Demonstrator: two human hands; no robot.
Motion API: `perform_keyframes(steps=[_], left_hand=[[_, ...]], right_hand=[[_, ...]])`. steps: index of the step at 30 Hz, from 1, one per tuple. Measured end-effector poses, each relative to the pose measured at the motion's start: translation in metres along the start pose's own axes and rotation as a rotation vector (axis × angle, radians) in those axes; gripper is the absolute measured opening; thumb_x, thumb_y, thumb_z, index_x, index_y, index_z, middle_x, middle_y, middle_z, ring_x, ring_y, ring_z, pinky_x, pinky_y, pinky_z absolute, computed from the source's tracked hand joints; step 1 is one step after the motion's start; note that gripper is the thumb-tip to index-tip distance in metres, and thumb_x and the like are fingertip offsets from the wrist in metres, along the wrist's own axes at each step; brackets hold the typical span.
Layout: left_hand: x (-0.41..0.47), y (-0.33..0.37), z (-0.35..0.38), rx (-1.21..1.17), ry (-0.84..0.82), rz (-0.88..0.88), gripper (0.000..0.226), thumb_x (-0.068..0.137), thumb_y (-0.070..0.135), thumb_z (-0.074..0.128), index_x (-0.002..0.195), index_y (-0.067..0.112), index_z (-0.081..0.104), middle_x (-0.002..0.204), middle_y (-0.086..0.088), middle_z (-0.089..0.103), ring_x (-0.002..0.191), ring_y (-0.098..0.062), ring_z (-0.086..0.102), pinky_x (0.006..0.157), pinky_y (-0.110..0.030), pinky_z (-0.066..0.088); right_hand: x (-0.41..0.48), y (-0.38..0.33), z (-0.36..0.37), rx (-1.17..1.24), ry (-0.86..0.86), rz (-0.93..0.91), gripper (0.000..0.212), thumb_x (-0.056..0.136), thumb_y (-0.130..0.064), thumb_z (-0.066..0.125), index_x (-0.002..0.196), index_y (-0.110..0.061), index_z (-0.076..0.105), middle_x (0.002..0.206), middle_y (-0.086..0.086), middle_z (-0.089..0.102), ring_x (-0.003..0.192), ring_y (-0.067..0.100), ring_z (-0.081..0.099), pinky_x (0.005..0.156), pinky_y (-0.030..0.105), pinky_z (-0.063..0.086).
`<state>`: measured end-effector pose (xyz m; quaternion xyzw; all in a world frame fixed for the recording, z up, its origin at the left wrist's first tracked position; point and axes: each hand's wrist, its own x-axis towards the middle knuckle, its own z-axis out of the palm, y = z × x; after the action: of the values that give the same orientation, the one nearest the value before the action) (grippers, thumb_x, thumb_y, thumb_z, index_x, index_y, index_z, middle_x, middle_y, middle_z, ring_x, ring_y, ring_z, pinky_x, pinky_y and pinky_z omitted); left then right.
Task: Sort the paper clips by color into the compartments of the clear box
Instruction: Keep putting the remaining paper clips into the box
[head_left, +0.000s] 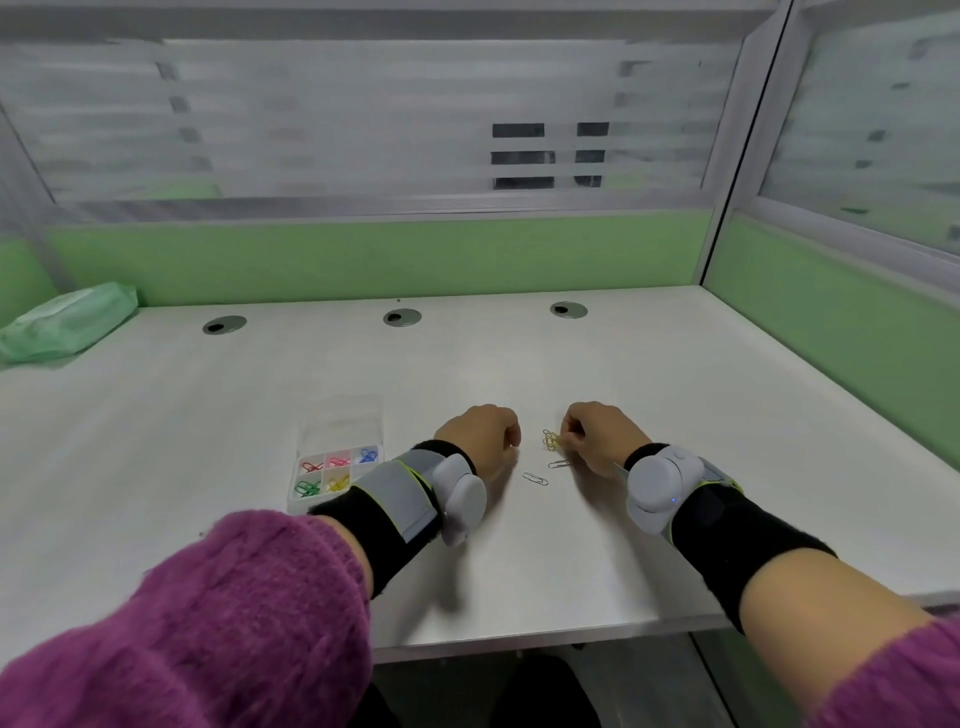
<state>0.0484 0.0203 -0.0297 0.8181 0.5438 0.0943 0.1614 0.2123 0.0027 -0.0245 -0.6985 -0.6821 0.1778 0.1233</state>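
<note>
Box (310, 506) holds sorted clips: red, pink, blue in the back row, green and yellow in front. Right of box, gold clips (550, 439) are pinched by right hand (602, 439) fingertips. Two silver clips (535, 478) lie loose on desk (675, 395) just nearer. Left hand (480, 439), between box and clips, is curled, nothing seen in it.

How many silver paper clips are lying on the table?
2: one silver clip beside the right hand, which pinches gold clips; the other silver clip slightly nearer, between the wrists. Hands may hide more.
</note>
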Motion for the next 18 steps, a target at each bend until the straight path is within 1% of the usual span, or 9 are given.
perform_keyframes(steps=[2, 4, 7, 13, 18], left_hand=[[0.002, 0.003, 0.001, -0.004, 0.004, 0.001, 0.016, 0.088, 0.018, 0.056, 0.102, 0.016, 0.065, 0.112, -0.002, 0.066, 0.103, -0.024, 0.062, 0.085, -0.03, 0.048], [0.004, 0.008, 0.002, -0.005, 0.007, 0.005, 0.016, 0.088, 0.018, 0.056, 0.102, 0.016, 0.064, 0.112, -0.002, 0.066, 0.103, -0.025, 0.062, 0.086, -0.031, 0.048], [0.008, 0.013, 0.003, 0.005, 0.003, 0.014, 0.018, 0.089, 0.018, 0.056, 0.105, 0.016, 0.063, 0.115, -0.002, 0.064, 0.105, -0.025, 0.06, 0.088, -0.033, 0.048], [0.011, 0.022, 0.004, 0.01, -0.004, 0.02, 0.026, 0.09, 0.015, 0.053, 0.116, 0.016, 0.058, 0.122, -0.004, 0.056, 0.11, -0.026, 0.057, 0.092, -0.034, 0.046], [0.009, 0.025, 0.006, -0.001, 0.01, 0.027, 0.026, 0.09, 0.016, 0.054, 0.116, 0.017, 0.057, 0.122, -0.003, 0.057, 0.108, -0.025, 0.058, 0.091, -0.033, 0.045]], right_hand=[[0.0, 0.003, -0.001, 0.001, 0.006, -0.004, 0.01, 0.091, -0.012, 0.048, 0.082, -0.015, 0.049, 0.107, 0.011, 0.064, 0.086, 0.02, 0.046, 0.075, 0.029, 0.037], [-0.001, 0.006, -0.002, 0.003, 0.014, -0.009, 0.009, 0.091, -0.011, 0.048, 0.082, -0.015, 0.048, 0.1, 0.009, 0.061, 0.086, 0.019, 0.045, 0.075, 0.029, 0.036], [-0.002, 0.01, -0.005, 0.006, 0.017, -0.012, 0.01, 0.091, -0.01, 0.048, 0.082, -0.015, 0.048, 0.091, 0.001, 0.052, 0.085, 0.019, 0.044, 0.074, 0.028, 0.035], [-0.006, 0.015, -0.007, 0.018, 0.02, 0.002, 0.01, 0.092, -0.011, 0.048, 0.083, -0.014, 0.047, 0.09, 0.001, 0.051, 0.085, 0.02, 0.044, 0.074, 0.028, 0.034], [-0.006, 0.016, -0.009, 0.027, 0.024, -0.003, 0.01, 0.092, -0.011, 0.048, 0.083, -0.014, 0.047, 0.09, 0.001, 0.051, 0.085, 0.02, 0.044, 0.074, 0.028, 0.034]])
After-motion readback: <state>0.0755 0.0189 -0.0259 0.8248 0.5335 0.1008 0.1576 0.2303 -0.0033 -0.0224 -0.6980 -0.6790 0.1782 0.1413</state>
